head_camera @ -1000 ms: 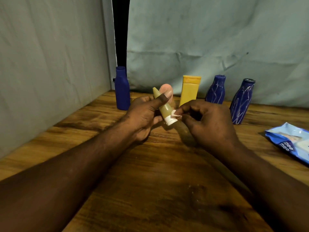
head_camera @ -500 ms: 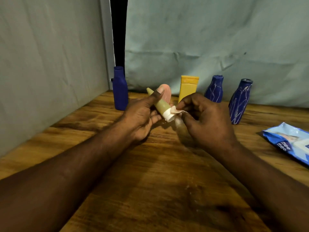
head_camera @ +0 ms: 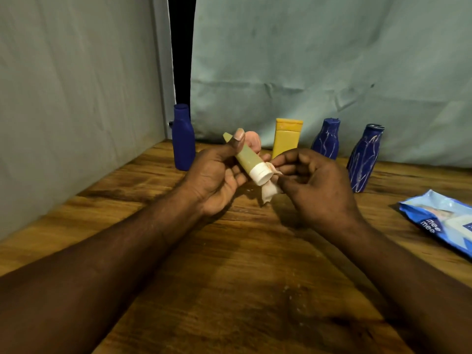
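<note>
- From my station I see the left hand [head_camera: 217, 180] gripping an olive-green plastic tube [head_camera: 249, 159], thumb along its top and fingers curled beneath. The tube hangs tilted over the wooden table [head_camera: 229, 277] near the middle of the back edge, with its white cap [head_camera: 260, 175] pointing down towards me.
- The right hand [head_camera: 319, 190] pinches a crumpled white wipe [head_camera: 270, 192] against that cap.
- Risks as I judge them:
  - Rubbing hard could pry the cap open and squeeze product onto the table.
  - The grip sits high on the tube, so a sideways tug from the wipe might twist it loose.
  - The right knuckles are near a white-streaked blue bottle [head_camera: 364, 159], and a wide stroke could tip it.
- Containers: the cap looks closed, though blur leaves me unsure. Along the back edge stand a plain blue plastic bottle [head_camera: 183, 139], a yellow plastic tube [head_camera: 286, 137] and another streaked blue bottle [head_camera: 327, 139]. All are opaque, so their contents are hidden.
- A blue wipes packet [head_camera: 441, 223] lies at the right edge.
</note>
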